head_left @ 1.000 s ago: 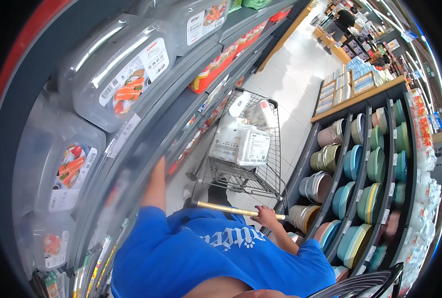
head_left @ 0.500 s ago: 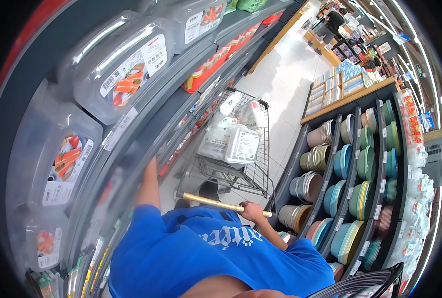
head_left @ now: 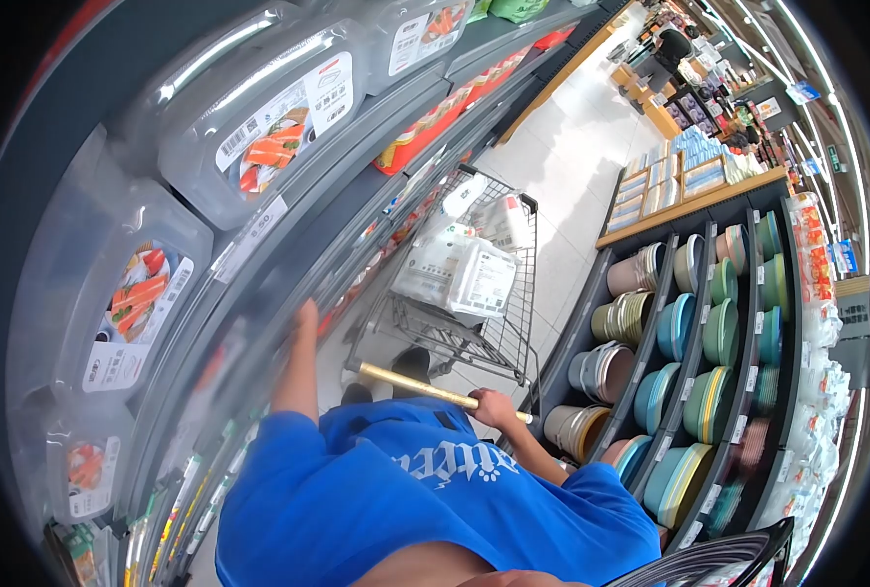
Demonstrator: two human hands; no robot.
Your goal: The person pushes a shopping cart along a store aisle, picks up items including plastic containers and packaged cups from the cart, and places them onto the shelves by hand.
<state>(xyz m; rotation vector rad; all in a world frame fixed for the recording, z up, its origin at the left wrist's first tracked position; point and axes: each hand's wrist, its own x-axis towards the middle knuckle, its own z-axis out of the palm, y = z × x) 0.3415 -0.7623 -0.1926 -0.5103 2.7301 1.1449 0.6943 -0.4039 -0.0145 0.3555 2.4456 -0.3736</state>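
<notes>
Clear plastic boxes (head_left: 195, 147) with picture labels (head_left: 288, 137) stand on a shelf unit (head_left: 298, 254) to the left of the cart (head_left: 502, 338). The left hand (head_left: 305, 318) is between these boxes and the cart, by the shelf unit; its fingers are too unclear to tell whether they are spread, closed or holding anything. A gold-coloured handle (head_left: 411, 382) crosses the cart's near end, and white packages (head_left: 484, 279) rest inside the cart. The right hand (head_left: 492, 406) wraps around the handle, close to its right end. To the cart's right, a rack (head_left: 641, 354) holds stacked tubs (head_left: 623, 318) and coloured bowls (head_left: 675, 318). Bagged goods (head_left: 817, 328) line the rack's side farthest from the cart.
</notes>
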